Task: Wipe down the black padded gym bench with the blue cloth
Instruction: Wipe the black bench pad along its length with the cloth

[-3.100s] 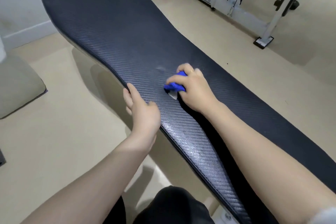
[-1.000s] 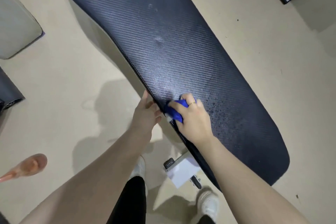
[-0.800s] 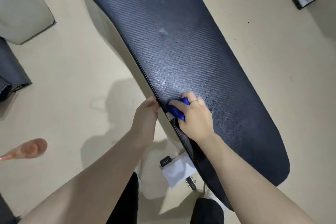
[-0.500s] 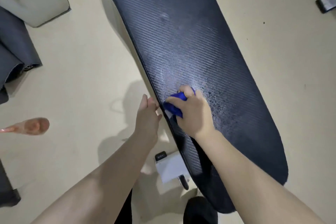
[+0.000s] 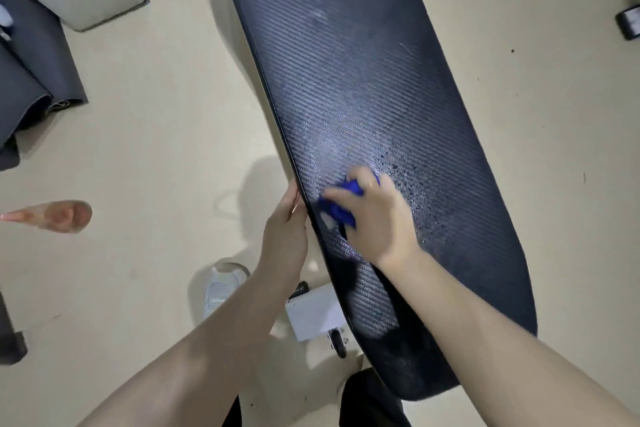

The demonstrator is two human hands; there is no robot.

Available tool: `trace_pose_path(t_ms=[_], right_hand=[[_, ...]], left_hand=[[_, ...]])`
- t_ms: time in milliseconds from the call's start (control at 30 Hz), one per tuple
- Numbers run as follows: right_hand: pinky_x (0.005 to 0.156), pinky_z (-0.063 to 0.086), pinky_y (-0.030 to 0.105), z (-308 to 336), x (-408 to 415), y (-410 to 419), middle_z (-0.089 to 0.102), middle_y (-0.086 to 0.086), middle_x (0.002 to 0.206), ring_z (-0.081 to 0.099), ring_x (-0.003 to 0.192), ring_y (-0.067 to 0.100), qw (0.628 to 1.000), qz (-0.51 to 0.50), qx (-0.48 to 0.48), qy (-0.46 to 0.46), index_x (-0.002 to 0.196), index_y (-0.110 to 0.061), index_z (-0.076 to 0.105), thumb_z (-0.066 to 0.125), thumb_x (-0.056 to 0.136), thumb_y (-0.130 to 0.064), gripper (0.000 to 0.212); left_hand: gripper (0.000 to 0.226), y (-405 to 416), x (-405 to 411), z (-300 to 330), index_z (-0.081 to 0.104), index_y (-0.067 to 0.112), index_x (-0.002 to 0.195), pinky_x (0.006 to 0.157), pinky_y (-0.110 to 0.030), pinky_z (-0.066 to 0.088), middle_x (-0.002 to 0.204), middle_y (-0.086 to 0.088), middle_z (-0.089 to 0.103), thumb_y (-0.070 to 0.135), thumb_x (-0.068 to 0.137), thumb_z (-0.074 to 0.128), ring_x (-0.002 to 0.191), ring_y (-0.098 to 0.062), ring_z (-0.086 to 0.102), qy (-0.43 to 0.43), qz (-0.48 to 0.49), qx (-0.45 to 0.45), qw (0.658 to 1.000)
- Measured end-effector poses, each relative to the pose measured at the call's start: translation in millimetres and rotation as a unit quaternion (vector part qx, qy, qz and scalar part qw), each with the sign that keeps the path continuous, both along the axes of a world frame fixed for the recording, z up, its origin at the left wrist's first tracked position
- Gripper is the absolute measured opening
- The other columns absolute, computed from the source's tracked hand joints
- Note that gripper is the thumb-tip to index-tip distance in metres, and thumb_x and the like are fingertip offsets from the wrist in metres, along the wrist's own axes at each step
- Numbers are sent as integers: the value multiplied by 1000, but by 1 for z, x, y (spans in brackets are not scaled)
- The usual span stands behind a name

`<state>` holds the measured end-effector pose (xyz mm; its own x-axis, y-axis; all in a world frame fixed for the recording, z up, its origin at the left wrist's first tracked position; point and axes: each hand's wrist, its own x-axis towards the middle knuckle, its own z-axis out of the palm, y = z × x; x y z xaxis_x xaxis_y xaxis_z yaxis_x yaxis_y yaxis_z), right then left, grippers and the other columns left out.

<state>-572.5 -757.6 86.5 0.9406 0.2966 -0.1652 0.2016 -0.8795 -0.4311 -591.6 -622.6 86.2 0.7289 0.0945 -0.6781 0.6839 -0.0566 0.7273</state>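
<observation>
Since half a second ago my right hand (image 5: 375, 218), bunching the blue cloth (image 5: 341, 203) on the bench (image 5: 363, 80), has edged toward the droplets (image 5: 412, 191), my next rub, while my straight-fingered left hand (image 5: 284, 229) steadies its edge.

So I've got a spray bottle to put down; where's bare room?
Bare bench beyond the droplets, and floor along its far side. Crowded by the hands: left on the edge, right gripping the cloth.
</observation>
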Motion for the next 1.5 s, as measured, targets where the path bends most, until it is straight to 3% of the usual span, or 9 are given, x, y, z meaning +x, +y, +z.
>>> trace_pose_path(t_ms=[200,367,467,700,900,1067,1267,1367,1500], right_hand=[[47,48,29,15,-42,-24,59,2,99,52,70,26,986,152,-56,48,94,-37,62,78,46,-16,54],[65,36,34,4,5,2,44,3,127,42,98,32,998,-18,-56,36,115,-34,56,58,76,-10,45],[62,45,36,3,-26,5,50,7,122,47,91,36,998,-40,-25,44,110,-32,59,58,70,-8,46],[48,51,33,13,-108,-31,51,1,105,50,73,29,989,126,-9,82,100,-37,63,70,55,-9,54],[72,44,36,4,-28,-27,40,4,125,36,99,30,999,-22,-15,42,117,-35,57,52,79,-5,49],[70,47,36,4,-81,-39,41,3,129,40,99,32,996,58,-34,57,117,-35,56,58,77,-7,49],[68,49,35,16,-127,-50,49,5,119,48,89,36,986,148,-30,76,109,-30,63,61,72,-13,41],[62,44,34,15,-92,-37,53,9,114,48,90,35,995,95,-17,27,101,-28,67,53,79,-19,28],[63,34,33,0,-95,-25,46,5,125,41,93,32,999,10,-24,24,107,-33,62,56,74,-5,44]], left_hand=[[43,6,-1,-2,30,52,138,88,-40,51,109,2,69,34,98,26,92,-27,65,-1,-126,122,985],[39,0,-3,-4,40,62,117,71,-34,48,90,-3,66,29,97,30,69,-21,54,19,-62,45,997],[49,0,-14,-5,21,48,139,59,-19,44,85,4,56,21,100,32,68,-16,52,33,9,19,999],[61,-11,-40,0,16,32,149,79,-29,42,86,5,57,11,96,36,84,-17,55,38,1,22,999],[47,-25,-66,-8,45,28,140,111,-37,36,133,0,59,12,96,46,126,-17,52,2,62,8,998],[42,-38,-84,4,47,23,138,87,-11,41,118,11,58,11,98,40,110,-13,54,-19,56,59,996],[46,-44,-106,5,48,40,134,76,-19,44,118,3,66,13,98,40,94,-10,58,32,75,-29,996],[58,-40,-109,-3,43,35,138,66,-10,44,99,12,65,0,92,41,74,2,57,15,57,-18,998],[68,-36,-118,-12,24,33,148,80,-25,42,90,13,63,3,91,48,79,-9,54,22,58,-7,998]])
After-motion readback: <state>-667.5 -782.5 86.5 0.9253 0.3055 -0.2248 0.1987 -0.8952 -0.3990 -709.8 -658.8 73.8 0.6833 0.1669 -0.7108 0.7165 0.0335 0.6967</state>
